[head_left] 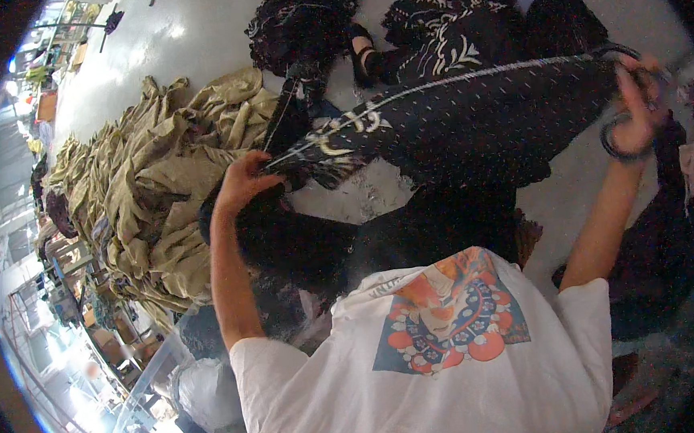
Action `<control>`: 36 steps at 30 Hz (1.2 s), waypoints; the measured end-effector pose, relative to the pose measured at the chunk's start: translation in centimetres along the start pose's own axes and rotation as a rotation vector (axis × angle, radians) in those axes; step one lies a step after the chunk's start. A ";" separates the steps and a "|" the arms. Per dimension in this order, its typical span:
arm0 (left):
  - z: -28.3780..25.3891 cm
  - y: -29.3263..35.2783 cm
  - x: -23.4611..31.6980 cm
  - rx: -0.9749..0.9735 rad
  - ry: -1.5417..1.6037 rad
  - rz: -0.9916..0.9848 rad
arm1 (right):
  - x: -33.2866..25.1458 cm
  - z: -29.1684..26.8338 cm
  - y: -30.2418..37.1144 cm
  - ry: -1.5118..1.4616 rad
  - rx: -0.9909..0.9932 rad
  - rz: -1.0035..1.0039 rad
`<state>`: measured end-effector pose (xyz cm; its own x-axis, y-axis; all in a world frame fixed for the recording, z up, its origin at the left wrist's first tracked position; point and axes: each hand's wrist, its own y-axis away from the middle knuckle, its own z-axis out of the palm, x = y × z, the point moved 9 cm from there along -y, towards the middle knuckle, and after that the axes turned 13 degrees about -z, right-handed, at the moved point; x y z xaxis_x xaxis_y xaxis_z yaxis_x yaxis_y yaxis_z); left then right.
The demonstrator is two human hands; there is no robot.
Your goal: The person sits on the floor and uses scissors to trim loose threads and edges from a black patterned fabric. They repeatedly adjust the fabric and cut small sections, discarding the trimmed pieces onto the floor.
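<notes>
A heap of olive cloth point(167, 173) spreads over the floor to the person's left, just beside the left forearm. A black patterned cloth point(485, 122) hangs stretched between the hands, its pale edge running across the top. Beyond it lie black pieces with white motifs point(462, 27), their near side partly hidden by the stretched cloth. Low on the left is a whitish plastic bag point(211, 395), its contents too unclear to tell. The left hand point(248, 179) pinches the narrow end; the right hand point(641, 111), blurred, grips the other, with dark loops point(606, 140) beside it.
</notes>
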<state>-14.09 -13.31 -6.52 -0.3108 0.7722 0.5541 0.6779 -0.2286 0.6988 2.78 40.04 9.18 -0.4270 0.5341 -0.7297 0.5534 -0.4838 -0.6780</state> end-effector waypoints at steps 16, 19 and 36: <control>-21.0 8.3 12.6 0.496 0.521 0.659 | 5.3 1.4 -18.4 -0.313 -0.061 0.124; -17.3 15.4 16.6 0.535 0.554 0.725 | 4.3 -2.9 -16.6 -0.171 0.053 0.038; 10.6 2.4 5.9 -0.040 0.087 0.193 | 13.8 -16.7 23.5 -0.088 0.088 1.092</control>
<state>-7.25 -3.03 -6.35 -0.2353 0.6577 0.7156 0.7041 -0.3922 0.5920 21.77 47.61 -15.33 0.2102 -0.2611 -0.9422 0.6129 -0.7156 0.3350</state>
